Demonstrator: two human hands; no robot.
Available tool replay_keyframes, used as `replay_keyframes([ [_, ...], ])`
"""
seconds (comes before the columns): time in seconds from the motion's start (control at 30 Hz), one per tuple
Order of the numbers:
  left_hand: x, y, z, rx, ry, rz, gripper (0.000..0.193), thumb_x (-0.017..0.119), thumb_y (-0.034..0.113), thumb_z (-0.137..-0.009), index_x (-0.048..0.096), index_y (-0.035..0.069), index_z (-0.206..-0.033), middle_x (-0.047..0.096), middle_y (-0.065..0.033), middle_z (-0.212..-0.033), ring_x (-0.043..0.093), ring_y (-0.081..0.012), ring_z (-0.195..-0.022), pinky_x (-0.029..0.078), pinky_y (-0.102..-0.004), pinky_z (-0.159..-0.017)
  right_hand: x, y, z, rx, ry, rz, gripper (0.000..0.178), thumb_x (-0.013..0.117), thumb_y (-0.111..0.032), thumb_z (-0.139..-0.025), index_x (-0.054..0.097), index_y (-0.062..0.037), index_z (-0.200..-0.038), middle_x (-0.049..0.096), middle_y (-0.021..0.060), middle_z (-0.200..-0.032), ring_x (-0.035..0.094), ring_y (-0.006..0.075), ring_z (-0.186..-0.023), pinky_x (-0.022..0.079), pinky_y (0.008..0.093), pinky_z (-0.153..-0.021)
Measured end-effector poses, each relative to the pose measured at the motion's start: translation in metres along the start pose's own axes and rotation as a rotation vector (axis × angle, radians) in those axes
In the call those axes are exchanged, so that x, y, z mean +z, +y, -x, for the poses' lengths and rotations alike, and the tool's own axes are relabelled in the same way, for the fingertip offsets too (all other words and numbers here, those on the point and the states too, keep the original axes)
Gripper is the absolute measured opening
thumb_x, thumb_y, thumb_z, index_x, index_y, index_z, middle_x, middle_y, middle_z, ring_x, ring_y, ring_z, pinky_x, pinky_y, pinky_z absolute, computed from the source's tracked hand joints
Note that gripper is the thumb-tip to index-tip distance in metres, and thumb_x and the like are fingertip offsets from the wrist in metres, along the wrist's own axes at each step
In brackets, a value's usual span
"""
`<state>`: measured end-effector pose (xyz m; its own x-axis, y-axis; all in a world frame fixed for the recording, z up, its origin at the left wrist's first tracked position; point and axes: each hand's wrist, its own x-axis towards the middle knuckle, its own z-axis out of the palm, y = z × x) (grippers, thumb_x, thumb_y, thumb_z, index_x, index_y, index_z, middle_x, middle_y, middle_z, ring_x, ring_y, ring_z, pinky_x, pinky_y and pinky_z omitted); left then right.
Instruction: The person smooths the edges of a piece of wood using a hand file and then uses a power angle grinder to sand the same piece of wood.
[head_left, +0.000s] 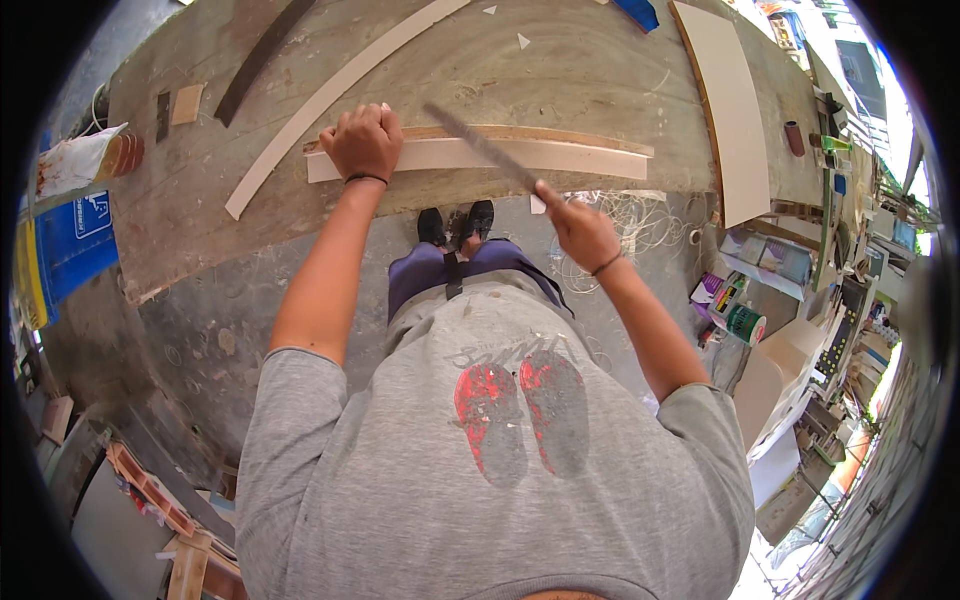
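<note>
A narrow wooden strip (pixel 520 159) with a pale laminated face lies along the near edge of the workbench (pixel 560 60). My left hand (pixel 364 142) is closed over its left part, knuckles up, and the thumb side is hidden. In my right hand (pixel 583 234), fingers wrapped round its near end, is a long flat metal file (pixel 482 148). The file slants up and left across the strip, its tip beyond the strip's far edge. I cannot tell whether the file touches the wood. Its blade is slightly blurred.
A long pale strip (pixel 320 110) and a dark strip (pixel 262 60) lie at the bench's left. A wide white-faced board (pixel 728 120) rests at the right. Curled shavings (pixel 640 225) litter the floor by the bench; a green tub (pixel 745 325) stands to the right.
</note>
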<state>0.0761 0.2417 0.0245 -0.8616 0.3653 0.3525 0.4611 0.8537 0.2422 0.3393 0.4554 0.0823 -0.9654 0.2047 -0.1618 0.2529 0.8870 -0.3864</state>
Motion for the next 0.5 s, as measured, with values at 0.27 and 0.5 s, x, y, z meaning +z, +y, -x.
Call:
replay_keyframes([
  [0.27, 0.012, -0.004, 0.000, -0.005, 0.027, -0.040, 0.024, 0.054, 0.030, -0.086, 0.062, 0.017, -0.069, 0.065, -0.0005, -0.076, 0.061, -0.0207, -0.079, 0.035, -0.0419, -0.077, -0.019, 0.006, -0.025, 0.180, 0.248, -0.265, 0.042, 0.054, -0.025, -0.092, 0.050, -0.0207, -0.134, 0.064, 0.0223, -0.091, 0.063, 0.0405, -0.080, 0.049, 0.0479, -0.068],
  [0.5, 0.003, 0.034, 0.006, 0.245, 0.089, 0.158, 0.024, 0.059, 0.036, -0.085, 0.064, 0.016, -0.096, 0.064, -0.0017, -0.102, 0.058, -0.0209, -0.102, 0.032, -0.0456, -0.092, 0.011, -0.011, 0.058, 0.619, 0.526, -0.662, 0.027, 0.060, -0.029, -0.092, 0.057, -0.0044, -0.103, 0.063, 0.0137, -0.074, 0.063, 0.0280, -0.065, 0.047, 0.0341, -0.058],
])
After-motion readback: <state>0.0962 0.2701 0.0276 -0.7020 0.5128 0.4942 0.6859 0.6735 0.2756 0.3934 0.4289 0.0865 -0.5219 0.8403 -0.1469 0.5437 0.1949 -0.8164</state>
